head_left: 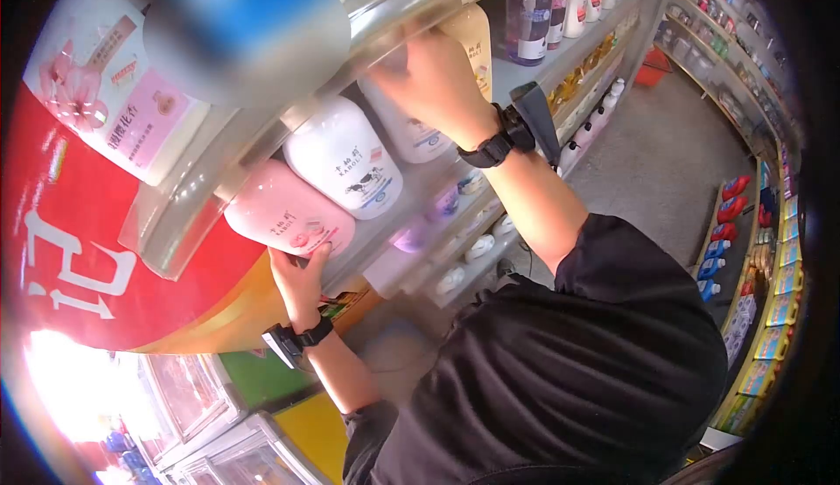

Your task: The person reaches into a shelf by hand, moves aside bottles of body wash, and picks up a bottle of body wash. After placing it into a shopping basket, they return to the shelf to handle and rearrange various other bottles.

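Observation:
My left hand (300,282) is at the base of a pink bottle (284,209), its thumb and fingers against the bottle's lower edge. Beside that bottle stands a white bottle (346,161) with a cow picture on its label. My right hand (437,87) reaches to the top of a second pale bottle (402,122), next to the white one. Its fingers are blurred and partly hidden near the clear shelf edge. Behind this hand is a cream-yellow bottle (472,43). Both wrists wear black straps.
A clear shelf strip (188,214) runs above the bottles. A large white bottle with pink flowers (105,74) is at the upper left. Purple bottles (529,21) stand further along the shelf. Curved shelves (735,48) line the right, past the grey floor (647,170).

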### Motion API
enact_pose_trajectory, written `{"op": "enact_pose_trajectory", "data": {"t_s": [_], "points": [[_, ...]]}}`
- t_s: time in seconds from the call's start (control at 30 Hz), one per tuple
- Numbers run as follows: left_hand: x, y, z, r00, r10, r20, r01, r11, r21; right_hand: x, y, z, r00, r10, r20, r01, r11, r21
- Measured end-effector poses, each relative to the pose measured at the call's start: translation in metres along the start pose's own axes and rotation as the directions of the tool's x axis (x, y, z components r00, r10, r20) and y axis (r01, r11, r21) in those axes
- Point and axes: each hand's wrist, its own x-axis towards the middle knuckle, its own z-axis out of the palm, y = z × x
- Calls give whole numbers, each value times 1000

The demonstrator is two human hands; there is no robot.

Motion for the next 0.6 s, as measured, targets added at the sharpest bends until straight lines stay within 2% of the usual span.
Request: {"op": "enact_pose_trajectory", "data": {"t_s": [0.1,0.2,0.23,0.3,0.4,0.47,0.5,0.6], "points": [[-4,2,2,999,-33,-17,33,999,-1,-1,0,8,999,5,-50,-1,996,93],[-3,4,0,998,-59,-29,59,998,10,-1,-11,7,985,16,-172,0,996,94],[-4,8,2,997,-64,-36,64,998,-10,-2,-9,8,990,63,-126,-41,985,170],[-5,6,3,997,-63,-42,62,998,-25,-1,-9,2,997,30,-75,-19,989,150],[-6,1,-2,999,-32,-44,37,992,123,-1,-7,-5,998,65,6,-65,978,197],[-8,-2,1,999,-21,-45,24,996,82,1,-7,-13,998,59,37,-66,971,231],[-9,-3,1,999,-14,-46,17,998,64,-2,0,-13,992,-76,-102,91,984,152],[-9,-1,2,998,-16,-57,20,998,63,-15,27,-38,875,-263,-406,284,959,-10]]}}
